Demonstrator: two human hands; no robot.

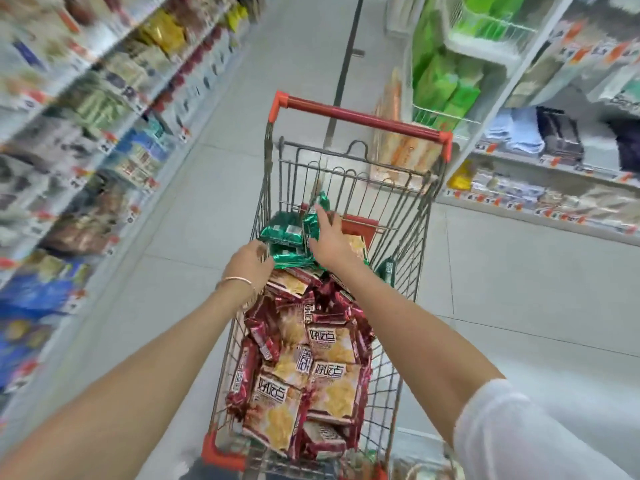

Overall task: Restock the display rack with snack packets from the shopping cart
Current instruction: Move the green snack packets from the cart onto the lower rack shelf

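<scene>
**Head view: both hands on the green packets in the cart**

Head view. Your shopping cart (pixel 398 216) stands in the aisle with its red handle (pixel 363 121) at the far end. Red snack packets (pixel 311 375) fill the near part of the basket. Green snack packets (pixel 284 230) are heaped at the far part, touching the red ones.

Your right hand (pixel 329 244) lies spread on the green heap, its fingers (pixel 323 214) nearly straight over one tilted green packet and the thumb out to the side.

Your left hand (pixel 251 261) is at the left edge of the same heap, just beside the wire wall. Its fingers bend down behind the back of the hand, so you cannot tell whether they hold anything.

Bracelet (pixel 235 280) on the left wrist, white sleeve (pixel 519 431) on the right arm. Stocked shelves (pixel 104 98) line both sides; the left ones are blurred.
</scene>
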